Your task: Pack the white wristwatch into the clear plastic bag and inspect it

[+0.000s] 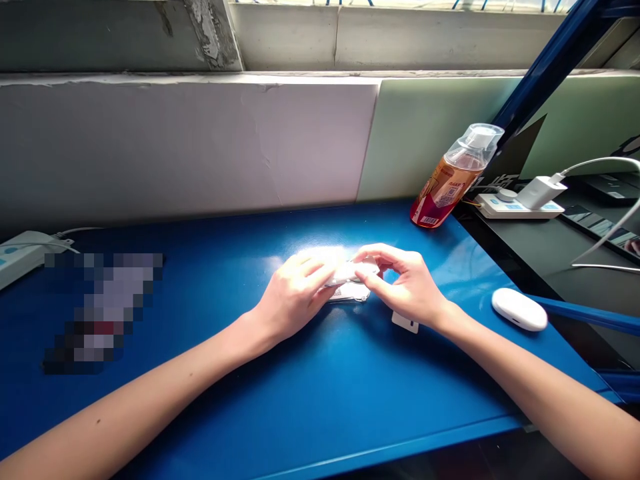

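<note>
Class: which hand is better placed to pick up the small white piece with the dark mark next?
Probably the right hand: the small white piece shows close beside it, while the left hand is farther off. Both are busy at the shiny item.

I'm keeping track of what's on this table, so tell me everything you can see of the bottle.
The bottle looks like see-through plastic, with a clear outer cap over a white inner piece. Its orange-to-red printed label carries a barcode near the bottom. Capped, it stands at the back right of the blue table, slanting rightward in this wide view. The right hand is apart from it; whether it touches the blue post behind cannot be told.
</note>
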A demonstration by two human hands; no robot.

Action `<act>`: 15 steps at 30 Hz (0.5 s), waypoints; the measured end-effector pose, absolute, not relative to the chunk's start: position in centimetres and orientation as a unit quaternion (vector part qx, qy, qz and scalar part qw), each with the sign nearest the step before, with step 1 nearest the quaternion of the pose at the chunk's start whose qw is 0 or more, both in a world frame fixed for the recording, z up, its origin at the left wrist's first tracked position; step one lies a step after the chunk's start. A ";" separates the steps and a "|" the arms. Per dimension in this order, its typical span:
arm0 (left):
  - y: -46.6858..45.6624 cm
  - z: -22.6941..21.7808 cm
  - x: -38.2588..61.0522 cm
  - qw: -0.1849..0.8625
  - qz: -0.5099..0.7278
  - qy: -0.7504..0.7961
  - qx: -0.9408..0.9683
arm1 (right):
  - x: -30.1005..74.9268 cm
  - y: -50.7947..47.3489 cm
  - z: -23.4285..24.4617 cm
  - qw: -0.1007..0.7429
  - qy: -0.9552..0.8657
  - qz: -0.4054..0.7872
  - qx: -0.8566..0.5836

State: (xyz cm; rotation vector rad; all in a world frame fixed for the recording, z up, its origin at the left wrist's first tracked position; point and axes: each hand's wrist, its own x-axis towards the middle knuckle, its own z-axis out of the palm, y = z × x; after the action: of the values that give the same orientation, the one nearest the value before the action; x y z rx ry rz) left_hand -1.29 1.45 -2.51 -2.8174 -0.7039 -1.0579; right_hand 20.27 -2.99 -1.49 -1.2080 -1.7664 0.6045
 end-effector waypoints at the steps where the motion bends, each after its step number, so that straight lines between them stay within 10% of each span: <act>1: 1.5 -2.6 -1.3 0.016 -0.339 -0.235 -0.911 | 20.3 -3.0 -1.5 0.447 -0.709 0.253 -0.484; 15: 1.6 -3.8 -2.0 -0.115 -0.105 -0.303 -0.940 | 23.0 -1.1 -1.7 0.320 -0.767 0.190 -0.523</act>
State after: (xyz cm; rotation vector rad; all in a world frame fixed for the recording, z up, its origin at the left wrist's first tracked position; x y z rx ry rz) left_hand -1.99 1.56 -3.79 -3.1918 -1.0298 -0.3577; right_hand 22.99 -1.12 -1.70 -1.3743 -2.0163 0.5005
